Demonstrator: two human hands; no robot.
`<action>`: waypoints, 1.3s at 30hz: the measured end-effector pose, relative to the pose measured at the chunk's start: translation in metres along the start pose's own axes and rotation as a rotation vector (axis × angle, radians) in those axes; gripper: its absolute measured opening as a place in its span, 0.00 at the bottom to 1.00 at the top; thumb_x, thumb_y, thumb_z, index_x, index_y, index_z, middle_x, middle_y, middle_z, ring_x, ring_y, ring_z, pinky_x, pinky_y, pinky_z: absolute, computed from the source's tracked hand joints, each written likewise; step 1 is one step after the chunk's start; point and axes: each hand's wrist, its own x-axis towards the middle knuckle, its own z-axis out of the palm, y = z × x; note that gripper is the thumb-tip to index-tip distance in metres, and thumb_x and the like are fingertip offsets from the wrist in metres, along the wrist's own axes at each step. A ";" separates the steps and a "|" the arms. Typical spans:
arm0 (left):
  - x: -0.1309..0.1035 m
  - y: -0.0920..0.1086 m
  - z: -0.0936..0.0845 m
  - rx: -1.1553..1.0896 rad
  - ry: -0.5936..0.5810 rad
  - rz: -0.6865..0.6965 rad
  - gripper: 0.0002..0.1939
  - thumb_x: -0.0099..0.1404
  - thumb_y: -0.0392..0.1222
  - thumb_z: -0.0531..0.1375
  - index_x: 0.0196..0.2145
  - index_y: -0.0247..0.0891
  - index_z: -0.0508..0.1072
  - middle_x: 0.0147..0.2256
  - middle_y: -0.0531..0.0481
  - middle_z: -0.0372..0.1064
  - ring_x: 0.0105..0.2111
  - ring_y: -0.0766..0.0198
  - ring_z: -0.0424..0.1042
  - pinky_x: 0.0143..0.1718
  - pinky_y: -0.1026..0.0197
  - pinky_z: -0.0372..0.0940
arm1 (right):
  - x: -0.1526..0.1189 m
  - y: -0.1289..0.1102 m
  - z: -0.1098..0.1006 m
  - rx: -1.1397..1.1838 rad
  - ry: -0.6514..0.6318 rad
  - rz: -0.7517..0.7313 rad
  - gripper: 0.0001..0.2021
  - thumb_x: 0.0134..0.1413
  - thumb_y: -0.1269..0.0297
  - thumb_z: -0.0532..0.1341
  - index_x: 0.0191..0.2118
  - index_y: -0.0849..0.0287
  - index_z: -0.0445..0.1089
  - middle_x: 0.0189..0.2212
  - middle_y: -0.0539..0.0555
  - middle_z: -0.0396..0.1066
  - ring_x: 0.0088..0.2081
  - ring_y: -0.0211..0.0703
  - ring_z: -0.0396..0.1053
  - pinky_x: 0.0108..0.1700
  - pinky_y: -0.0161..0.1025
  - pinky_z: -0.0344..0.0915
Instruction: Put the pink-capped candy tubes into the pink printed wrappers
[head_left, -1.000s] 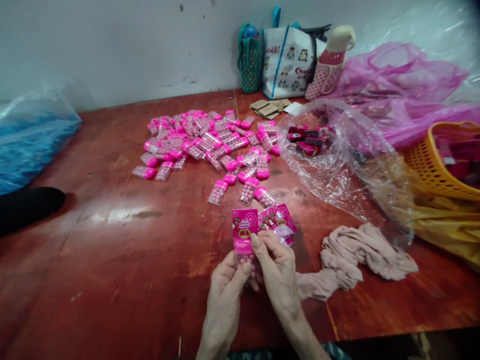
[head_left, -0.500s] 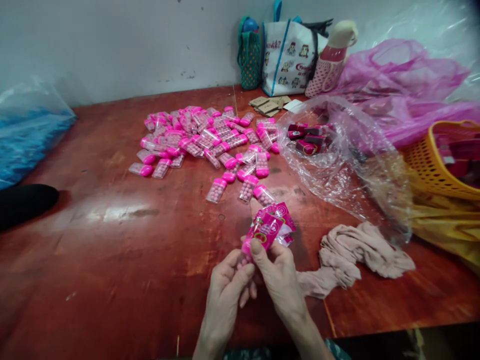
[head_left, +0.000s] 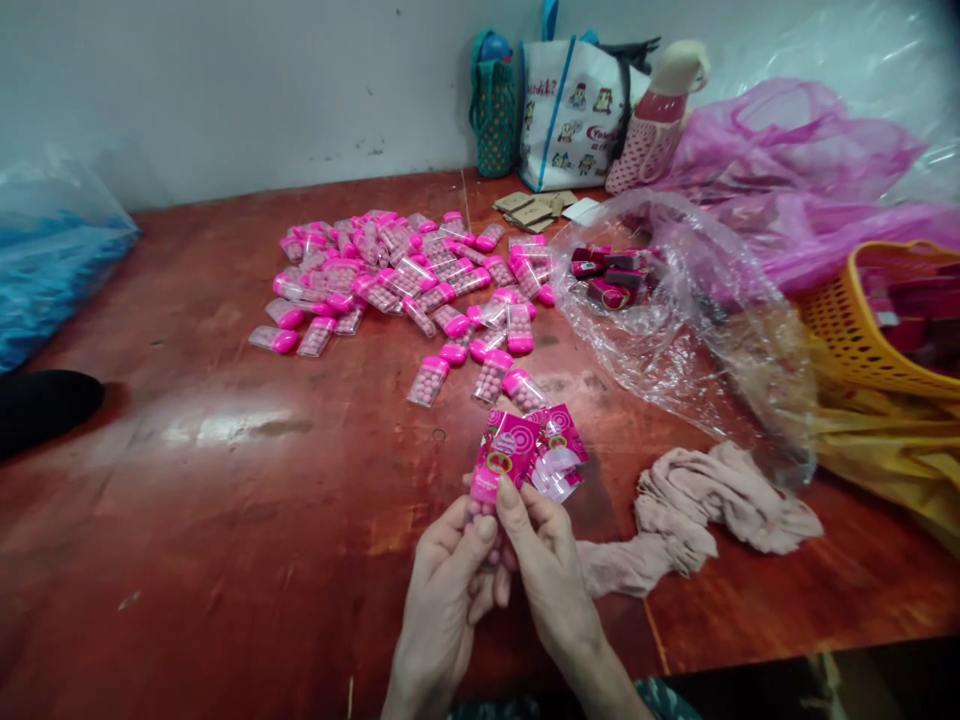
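At the front middle of the table, my left hand (head_left: 448, 575) grips a small clear candy container (head_left: 482, 512) of pink balls by its lower part. My right hand (head_left: 544, 550) pinches a printed pink sleeve (head_left: 507, 448) that covers the container's upper end. Thumbs face me, and some fingers are hidden behind the container. Just beyond lie more flat pink sleeves (head_left: 559, 445) on the table. Farther back spreads a pile of pink-capped candy containers (head_left: 390, 260), with a few loose ones nearer my hands.
A crumpled beige cloth (head_left: 690, 510) lies right of my hands. Behind it are a clear plastic bag (head_left: 637, 350) with dark pink packs and a yellow basket (head_left: 855, 320). A white tote bag (head_left: 574, 120) stands by the wall; a bag of blue pieces (head_left: 60, 260) is at left.
The sleeve over the container has turned more upright and now faces me more squarely. Both hands have shifted slightly left, still holding on. The whole view has also moved a little.
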 end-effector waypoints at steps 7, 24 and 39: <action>-0.001 -0.003 0.006 -0.100 0.115 0.017 0.07 0.53 0.39 0.63 0.29 0.35 0.70 0.20 0.57 0.61 0.17 0.76 0.60 0.17 0.75 0.56 | 0.001 0.009 0.007 -0.008 0.079 -0.102 0.15 0.55 0.55 0.56 0.35 0.63 0.70 0.24 0.49 0.69 0.21 0.32 0.63 0.24 0.28 0.63; 0.004 0.020 0.000 -0.137 0.119 0.209 0.10 0.55 0.44 0.61 0.32 0.33 0.75 0.28 0.48 0.72 0.21 0.71 0.66 0.18 0.71 0.60 | -0.011 0.006 0.004 -0.325 -0.076 -0.228 0.12 0.58 0.58 0.51 0.33 0.60 0.67 0.28 0.51 0.69 0.29 0.37 0.66 0.32 0.31 0.63; -0.005 0.002 0.019 -0.087 0.140 0.145 0.17 0.59 0.47 0.57 0.39 0.33 0.75 0.36 0.40 0.74 0.30 0.61 0.72 0.27 0.64 0.66 | -0.028 0.022 0.002 -0.462 0.165 -0.316 0.16 0.57 0.51 0.51 0.42 0.54 0.68 0.31 0.56 0.71 0.32 0.45 0.69 0.33 0.35 0.65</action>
